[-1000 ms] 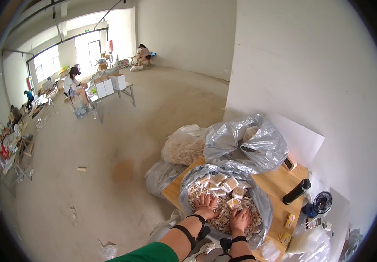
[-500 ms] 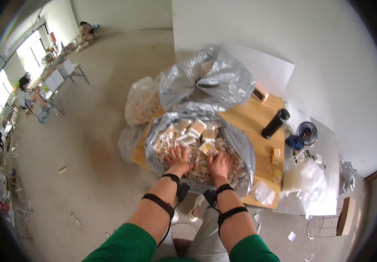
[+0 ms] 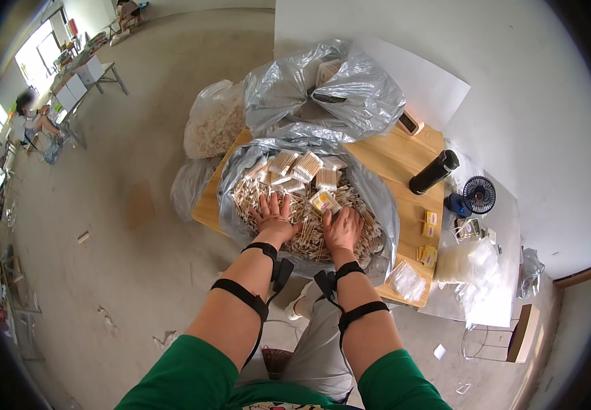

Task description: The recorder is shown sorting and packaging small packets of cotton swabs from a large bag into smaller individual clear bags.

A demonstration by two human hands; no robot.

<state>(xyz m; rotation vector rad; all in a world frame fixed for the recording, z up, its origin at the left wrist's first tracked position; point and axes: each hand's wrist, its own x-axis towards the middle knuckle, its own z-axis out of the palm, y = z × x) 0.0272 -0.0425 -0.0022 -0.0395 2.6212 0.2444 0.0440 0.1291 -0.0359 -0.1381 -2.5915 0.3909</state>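
Observation:
A silver plastic bag [image 3: 385, 212] stands wide-mouthed on the wooden table, filled with loose cotton swabs [image 3: 311, 236]. My left hand [image 3: 275, 217] lies on the swabs at the left, its fingers spread and nothing held. To its right my right hand [image 3: 342, 227] rests on the same heap with fingers apart and slightly bent, their tips partly hidden among the swabs. Just beyond its thumb lies a small pack with a yellow label [image 3: 324, 202]. Several clear packs of cotton swabs [image 3: 306, 166] are piled at the bag's far side.
Another silver bag [image 3: 360, 102] stands behind, beside a clear bag of swabs [image 3: 217, 123]. On the wooden table [image 3: 394, 171] are a black flask [image 3: 434, 172], yellow packs [image 3: 429, 223] and clear plastic bags [image 3: 408, 281]. A small fan [image 3: 478, 195] stands farther right. A person [image 3: 32, 119] sits far left.
My view has shifted, so the table and bags sit higher in the picture. Both hands stay on the swabs; the right hand's fingers look more bent.

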